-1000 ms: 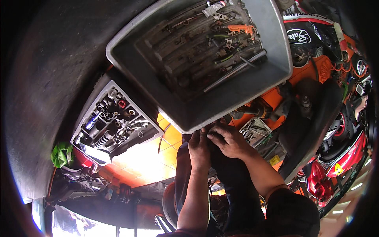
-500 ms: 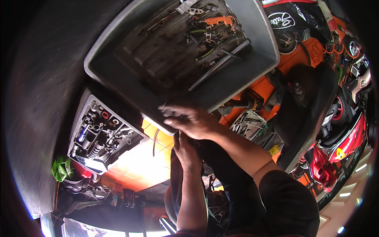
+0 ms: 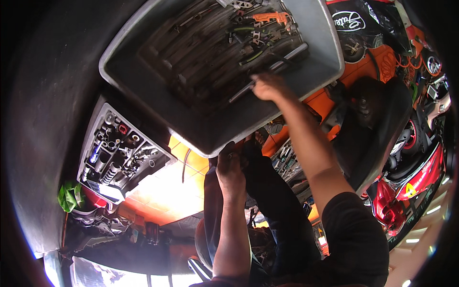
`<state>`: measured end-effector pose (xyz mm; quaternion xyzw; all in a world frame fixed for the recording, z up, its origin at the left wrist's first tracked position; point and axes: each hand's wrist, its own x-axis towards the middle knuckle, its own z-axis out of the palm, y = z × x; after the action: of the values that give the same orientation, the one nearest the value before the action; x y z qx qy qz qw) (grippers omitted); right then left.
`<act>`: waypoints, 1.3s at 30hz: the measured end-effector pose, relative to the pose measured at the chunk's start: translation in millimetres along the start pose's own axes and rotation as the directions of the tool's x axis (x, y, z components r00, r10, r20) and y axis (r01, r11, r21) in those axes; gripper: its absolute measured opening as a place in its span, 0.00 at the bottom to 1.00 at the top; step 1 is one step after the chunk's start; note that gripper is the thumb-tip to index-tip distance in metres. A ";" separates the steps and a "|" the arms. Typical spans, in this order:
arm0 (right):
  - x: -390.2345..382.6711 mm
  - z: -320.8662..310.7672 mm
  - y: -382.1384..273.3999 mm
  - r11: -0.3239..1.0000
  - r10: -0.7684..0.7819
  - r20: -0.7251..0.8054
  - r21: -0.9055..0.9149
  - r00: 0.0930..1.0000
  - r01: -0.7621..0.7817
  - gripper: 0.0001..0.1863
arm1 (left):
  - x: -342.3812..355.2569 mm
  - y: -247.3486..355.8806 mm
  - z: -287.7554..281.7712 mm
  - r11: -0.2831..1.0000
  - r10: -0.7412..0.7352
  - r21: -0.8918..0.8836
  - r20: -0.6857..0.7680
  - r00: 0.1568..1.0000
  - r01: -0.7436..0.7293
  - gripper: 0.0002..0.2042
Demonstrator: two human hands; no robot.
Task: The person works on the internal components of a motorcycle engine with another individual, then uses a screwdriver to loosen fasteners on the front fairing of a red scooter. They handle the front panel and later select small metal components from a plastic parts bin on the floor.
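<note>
My right hand (image 3: 268,88) reaches into a large grey plastic bin (image 3: 332,71), over a long silver metal bar (image 3: 289,56) lying along its near right side. Its fingers are blurred, so whether they grip the bar or only pass over it is unclear. Just outside the bin's near corner, my left hand (image 3: 230,168) is closed with curled fingers. What it holds, if anything, is hidden. Farther up in the bin lie an orange tool (image 3: 272,18), a green-black hose piece (image 3: 250,58) and several small metal parts.
Left of the bin stands a grey tray (image 3: 128,153) full of sockets and metal parts. Under the bin's right side, another tray of tools (image 3: 285,158) sits near my knee. A dark seat-like shape (image 3: 380,119) and a red motorcycle fairing (image 3: 423,177) fill the right.
My right hand has left its place beside my left hand and moved up and right into the bin, to the metal bar. My left hand stays by the bin's corner.
</note>
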<state>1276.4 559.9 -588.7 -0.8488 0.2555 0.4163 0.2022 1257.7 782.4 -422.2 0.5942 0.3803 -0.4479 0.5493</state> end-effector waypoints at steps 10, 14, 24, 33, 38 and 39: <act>7.8 0.5 -34.9 0.962 -0.223 -0.095 -0.184 0.970 0.203 0.13 | 0.0 -3.0 2.0 1.000 0.000 0.000 0.005 1.000 0.000 0.13; 17.1 16.9 -53.8 0.946 -0.203 -0.063 -0.271 0.977 0.179 0.12 | 0.1 0.3 2.7 1.000 -0.009 0.016 0.035 0.999 0.008 0.15; 27.8 38.2 -44.8 0.888 -0.323 -0.066 -0.366 0.944 0.278 0.13 | -3.7 2.4 1.0 0.999 0.043 0.024 0.030 0.999 -0.044 0.14; 24.0 16.6 -60.1 0.936 -0.275 0.058 -0.210 0.960 0.281 0.15 | -8.1 -0.3 -8.5 0.985 0.109 0.121 0.096 0.989 -0.120 0.09; 25.0 21.0 -58.0 0.859 -0.379 0.149 -0.310 0.913 0.408 0.15 | -9.9 -1.6 -8.7 0.995 0.057 0.076 0.086 0.995 -0.064 0.08; 24.4 28.4 -54.1 0.837 -0.474 -0.026 -0.326 0.880 0.441 0.15 | -9.7 -4.1 -9.8 0.992 0.083 0.088 0.096 0.992 -0.092 0.08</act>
<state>1304.6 611.8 -617.7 -0.9269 -0.0129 0.3453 0.1461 1252.0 793.0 -414.4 0.6136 0.3069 -0.4674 0.5575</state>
